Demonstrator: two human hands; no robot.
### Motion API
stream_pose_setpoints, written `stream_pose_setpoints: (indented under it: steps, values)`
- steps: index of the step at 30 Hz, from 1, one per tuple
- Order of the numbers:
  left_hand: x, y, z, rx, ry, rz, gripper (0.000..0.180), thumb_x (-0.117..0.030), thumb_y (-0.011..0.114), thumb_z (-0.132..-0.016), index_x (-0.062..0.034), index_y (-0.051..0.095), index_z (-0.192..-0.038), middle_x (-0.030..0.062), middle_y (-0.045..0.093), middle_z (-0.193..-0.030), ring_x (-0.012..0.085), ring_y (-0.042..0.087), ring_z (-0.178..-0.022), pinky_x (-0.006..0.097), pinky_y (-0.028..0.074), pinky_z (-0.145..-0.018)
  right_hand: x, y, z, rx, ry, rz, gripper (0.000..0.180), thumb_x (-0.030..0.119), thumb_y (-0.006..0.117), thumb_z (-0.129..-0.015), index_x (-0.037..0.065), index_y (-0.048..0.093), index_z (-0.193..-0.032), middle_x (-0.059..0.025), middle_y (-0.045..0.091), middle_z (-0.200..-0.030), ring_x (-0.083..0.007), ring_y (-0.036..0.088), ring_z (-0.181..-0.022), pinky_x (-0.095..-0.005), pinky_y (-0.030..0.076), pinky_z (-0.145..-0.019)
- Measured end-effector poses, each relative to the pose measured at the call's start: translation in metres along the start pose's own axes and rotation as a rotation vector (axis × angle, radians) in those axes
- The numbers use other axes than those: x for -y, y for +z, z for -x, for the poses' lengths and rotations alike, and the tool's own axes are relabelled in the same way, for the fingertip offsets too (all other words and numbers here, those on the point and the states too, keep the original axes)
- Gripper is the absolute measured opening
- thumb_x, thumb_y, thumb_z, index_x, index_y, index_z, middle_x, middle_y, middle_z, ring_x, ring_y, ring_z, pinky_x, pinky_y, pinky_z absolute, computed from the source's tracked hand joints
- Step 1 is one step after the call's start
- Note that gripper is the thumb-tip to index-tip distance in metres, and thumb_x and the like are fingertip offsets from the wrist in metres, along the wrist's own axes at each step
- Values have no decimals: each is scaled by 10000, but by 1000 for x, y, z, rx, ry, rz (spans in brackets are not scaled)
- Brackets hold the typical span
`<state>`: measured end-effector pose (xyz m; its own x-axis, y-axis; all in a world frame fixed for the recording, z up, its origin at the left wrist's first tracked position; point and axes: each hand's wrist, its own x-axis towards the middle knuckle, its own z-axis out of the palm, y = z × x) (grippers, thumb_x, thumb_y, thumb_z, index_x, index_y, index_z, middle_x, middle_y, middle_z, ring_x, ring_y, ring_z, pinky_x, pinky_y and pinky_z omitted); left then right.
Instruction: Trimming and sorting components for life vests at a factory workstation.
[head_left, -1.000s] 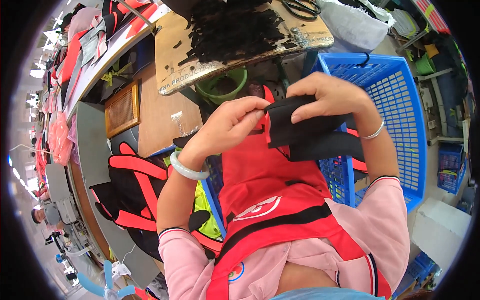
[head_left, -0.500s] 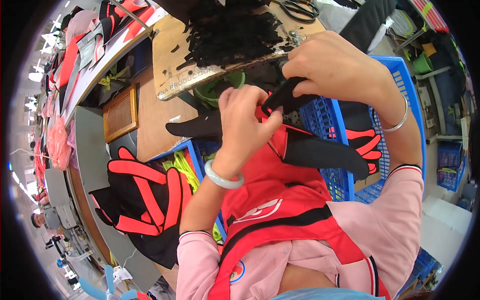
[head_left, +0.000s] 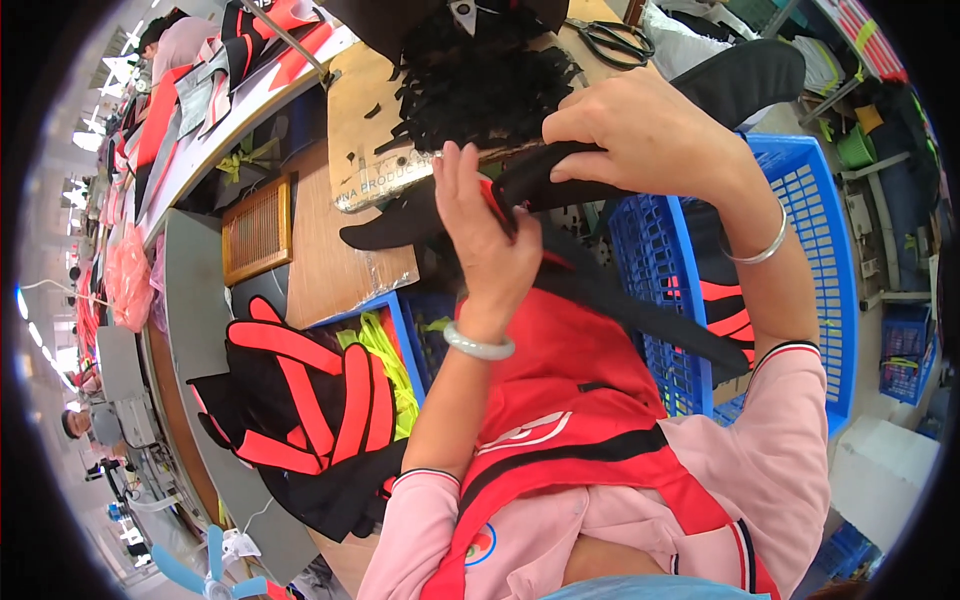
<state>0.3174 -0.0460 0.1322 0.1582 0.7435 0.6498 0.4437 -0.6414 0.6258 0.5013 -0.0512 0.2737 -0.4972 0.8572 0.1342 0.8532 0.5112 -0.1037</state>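
A long black fabric piece (head_left: 640, 305) with red parts stretches across in front of me, its strips reaching to both sides. My left hand (head_left: 485, 230) has it between the thumb and straightened fingers, where a red edge shows. Pinching the black fabric a little to the right, my right hand (head_left: 640, 130) has its fingers curled and fingertips partly hidden. One black strip (head_left: 385, 225) sticks out left of my left hand; another broad black strip (head_left: 745, 80) lies beyond my right wrist. Below the hands is my red apron (head_left: 570, 350).
A worn board (head_left: 365, 110) bears a heap of black scraps (head_left: 480, 85) and scissors (head_left: 610, 42). At right stands a blue basket (head_left: 835, 290) with black-and-red pieces. Black-and-red pieces (head_left: 315, 420) are piled at left, near a wood-framed panel (head_left: 257, 230).
My left hand has straightened its fingers and turned, still at the fabric. My right hand has shifted slightly left. The hanging black strip has swung, and the view has moved a little.
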Motion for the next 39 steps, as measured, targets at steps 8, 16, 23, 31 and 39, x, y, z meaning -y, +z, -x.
stream_pose_setpoints:
  steps: [8,16,23,31,39]
  values:
    - [22,-25,-37,178,49,65,437,28,589,-771,-21,537,-1202,186,552,-1309,409,456,-1275,443,367,-1060,-47,32,-8,-110,94,-298,382,337,697,-827,12,661,-1023,-169,666,-932,-335,623,-878,-383,489,-772]
    - [19,-41,-107,470,-234,246,235,-84,587,-878,23,620,-1085,70,643,-787,86,560,-702,249,463,-657,-75,35,-22,-107,178,-407,442,347,699,-840,-20,647,-1081,-161,674,-936,-288,632,-869,-336,487,-791]
    - [39,-38,-148,617,-394,357,262,-137,595,-893,43,623,-1082,7,646,-843,54,551,-765,213,429,-678,-88,38,-36,-171,236,-414,481,375,698,-851,-19,642,-1121,-139,680,-953,-221,636,-876,-312,488,-807]
    - [51,-34,-179,675,-495,389,345,-169,647,-862,56,617,-1122,52,646,-973,110,559,-911,252,442,-809,-103,28,-55,-74,285,-444,561,446,692,-844,-21,638,-1150,-141,682,-1010,-224,636,-933,-309,482,-850]
    - [41,-36,-187,650,-563,435,345,-165,674,-844,38,606,-1115,45,632,-943,104,561,-904,233,438,-805,-104,19,-56,-84,275,-380,630,467,696,-834,-48,615,-1187,-164,677,-1065,-246,636,-1012,-302,473,-892]
